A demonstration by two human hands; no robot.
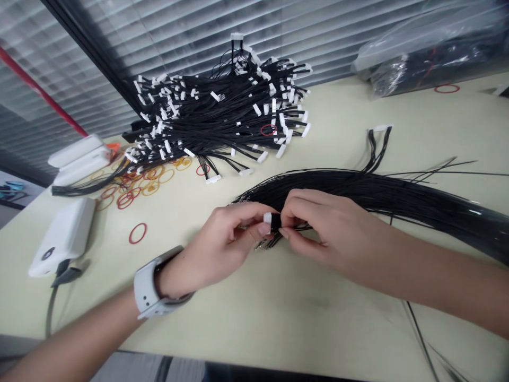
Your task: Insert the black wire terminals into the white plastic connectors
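Note:
Between thumb and fingers my left hand [230,233] pinches a small white connector [268,221], just in front of a thick bundle of black wires [326,183]. Close on its right, my right hand [322,225] is closed in a pinch on black wire at the connector's dark side; the fingertips hide most of that wire. Metal-tipped wire ends [262,244] show below the left fingers. The bundle runs off to the right under and behind my right forearm. Behind it on the table lies a wire piece with a white connector [380,128].
A heap of black cables with white connectors [214,114] lies by the blinds. Red and yellow rubber bands [147,183] are scattered to its left. A white power bank [63,239] with a cable sits at the left, and a clear plastic bag [421,58] at the back right.

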